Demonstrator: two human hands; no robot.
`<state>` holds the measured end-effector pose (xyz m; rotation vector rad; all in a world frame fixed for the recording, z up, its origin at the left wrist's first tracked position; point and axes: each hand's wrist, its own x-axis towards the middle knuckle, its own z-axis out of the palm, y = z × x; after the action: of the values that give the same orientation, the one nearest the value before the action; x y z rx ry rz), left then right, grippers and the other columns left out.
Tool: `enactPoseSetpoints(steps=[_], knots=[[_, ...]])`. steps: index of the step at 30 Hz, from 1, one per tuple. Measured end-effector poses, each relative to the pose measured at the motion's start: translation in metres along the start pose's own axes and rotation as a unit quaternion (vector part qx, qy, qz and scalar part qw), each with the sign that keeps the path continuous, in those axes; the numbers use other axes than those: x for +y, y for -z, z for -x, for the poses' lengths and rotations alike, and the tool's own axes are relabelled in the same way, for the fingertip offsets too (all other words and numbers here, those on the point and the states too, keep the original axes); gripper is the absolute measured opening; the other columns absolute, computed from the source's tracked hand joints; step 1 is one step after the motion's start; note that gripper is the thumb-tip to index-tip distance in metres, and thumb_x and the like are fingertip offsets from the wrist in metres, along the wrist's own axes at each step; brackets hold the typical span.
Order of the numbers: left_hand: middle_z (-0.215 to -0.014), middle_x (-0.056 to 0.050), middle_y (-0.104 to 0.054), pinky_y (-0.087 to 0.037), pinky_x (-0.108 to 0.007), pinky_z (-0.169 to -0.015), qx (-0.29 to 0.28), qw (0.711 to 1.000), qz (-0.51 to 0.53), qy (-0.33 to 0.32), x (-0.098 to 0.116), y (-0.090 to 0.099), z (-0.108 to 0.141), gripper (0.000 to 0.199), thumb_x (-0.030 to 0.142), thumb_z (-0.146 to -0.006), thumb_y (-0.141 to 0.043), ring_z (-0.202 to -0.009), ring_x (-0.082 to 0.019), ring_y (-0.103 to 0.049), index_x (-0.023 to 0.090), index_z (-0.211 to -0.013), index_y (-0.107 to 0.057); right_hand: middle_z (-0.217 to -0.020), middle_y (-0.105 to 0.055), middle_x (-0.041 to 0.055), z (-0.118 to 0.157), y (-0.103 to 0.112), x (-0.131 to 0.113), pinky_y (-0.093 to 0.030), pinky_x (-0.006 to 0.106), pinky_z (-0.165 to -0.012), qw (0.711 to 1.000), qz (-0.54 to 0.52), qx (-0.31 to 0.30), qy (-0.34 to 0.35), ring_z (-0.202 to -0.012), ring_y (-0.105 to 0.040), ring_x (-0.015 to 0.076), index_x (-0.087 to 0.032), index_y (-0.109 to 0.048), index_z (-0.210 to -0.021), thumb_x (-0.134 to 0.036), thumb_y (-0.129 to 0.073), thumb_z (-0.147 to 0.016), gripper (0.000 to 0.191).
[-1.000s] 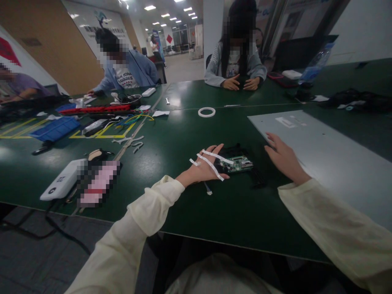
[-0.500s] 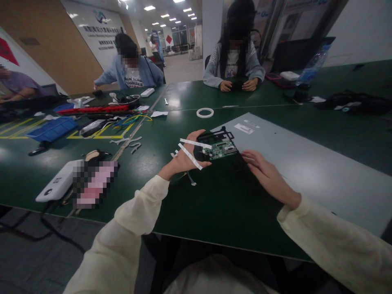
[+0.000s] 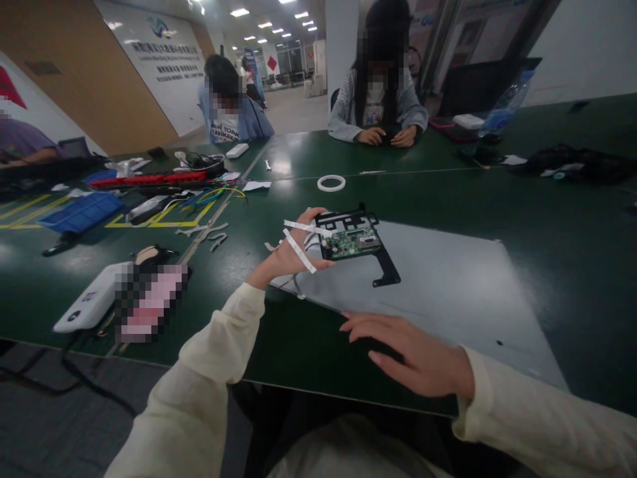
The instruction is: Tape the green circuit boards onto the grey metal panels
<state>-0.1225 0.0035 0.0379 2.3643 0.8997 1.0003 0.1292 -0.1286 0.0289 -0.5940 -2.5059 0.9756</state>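
Note:
A green circuit board [image 3: 351, 243] sits on a black bracket [image 3: 387, 267] with a leg reaching down on its right. My left hand [image 3: 293, 249] grips this assembly by its left side, above the table. White tape strips [image 3: 300, 251] cross the hand and the board's left end, and thin cables hang below. Under the assembly lies a large light-grey panel [image 3: 448, 285]. My right hand [image 3: 408, 348] is over the panel's near edge with fingers stretched out and nothing in them; whether it touches the panel I cannot tell.
A tape roll [image 3: 331, 183] lies beyond the board. To the left are a white power bank-like box [image 3: 94, 297], a pixelated pink object [image 3: 154, 302], a blue tray [image 3: 79, 214] and tangled wires [image 3: 213, 194]. Two people sit across the green table [image 3: 279, 332].
The grey panel has shifted left and turned, now under the board. My right hand moved from beside the bracket down toward me. The board stays in my left hand.

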Motion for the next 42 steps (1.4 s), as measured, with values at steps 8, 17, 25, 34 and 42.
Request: enactPoseSetpoints(steps=[8, 17, 25, 34, 42], knots=[[-0.136, -0.012, -0.04, -0.033, -0.048, -0.108, -0.072, 0.997, 0.014, 0.0, 0.001, -0.019, 0.009, 0.094, 0.041, -0.059, -0.079, -0.128, -0.032, -0.039, 0.024, -0.138, -0.029, -0.125, -0.055, 0.0138, -0.005, -0.008, -0.007, -0.041, 0.035, -0.101, 0.995, 0.01, -0.047, 0.086, -0.12, -0.048, 0.017, -0.012, -0.054, -0.116, -0.018, -0.044, -0.082, 0.036], [-0.143, -0.013, -0.033, -0.031, -0.047, -0.11, -0.133, 0.99, 0.029, 0.043, 0.001, -0.028, 0.017, 0.101, 0.04, -0.06, -0.078, -0.131, -0.032, -0.036, 0.023, -0.142, -0.022, -0.126, -0.055, 0.0112, -0.005, -0.008, -0.012, -0.037, 0.037, -0.106, 0.987, 0.098, -0.075, 0.105, -0.122, -0.046, 0.0196, -0.012, -0.055, -0.123, -0.02, -0.044, -0.084, 0.041], [-0.151, -0.012, -0.022, -0.025, -0.048, -0.113, -0.159, 0.985, 0.041, 0.059, 0.004, -0.029, 0.016, 0.111, 0.037, -0.06, -0.078, -0.136, -0.033, -0.027, 0.024, -0.147, -0.01, -0.119, -0.059, 0.01, -0.014, 0.043, -0.01, -0.048, 0.035, -0.093, 0.966, 0.232, 0.039, 0.107, -0.111, -0.055, 0.0185, -0.016, -0.054, -0.123, -0.016, -0.042, -0.09, 0.035], [-0.152, -0.011, -0.02, -0.02, -0.05, -0.114, -0.174, 0.981, 0.044, 0.07, 0.006, -0.029, 0.018, 0.11, 0.043, -0.064, -0.076, -0.139, -0.034, -0.02, 0.025, -0.148, -0.008, -0.148, -0.028, 0.01, -0.027, 0.058, 0.091, -0.027, 0.05, -0.11, 0.962, 0.129, 0.2, -0.133, -0.136, -0.028, 0.0281, -0.024, -0.023, -0.145, -0.05, -0.055, -0.083, 0.075], [-0.154, -0.011, -0.014, -0.019, -0.052, -0.115, -0.172, 0.981, 0.038, 0.087, 0.008, -0.028, 0.019, 0.111, 0.048, -0.065, -0.076, -0.141, -0.035, -0.016, 0.027, -0.148, -0.005, -0.153, -0.013, 0.0094, -0.018, 0.051, 0.096, -0.023, 0.047, -0.112, 0.972, 0.127, 0.131, -0.149, -0.139, -0.019, 0.029, -0.025, -0.011, -0.148, -0.054, -0.063, -0.075, 0.095]])
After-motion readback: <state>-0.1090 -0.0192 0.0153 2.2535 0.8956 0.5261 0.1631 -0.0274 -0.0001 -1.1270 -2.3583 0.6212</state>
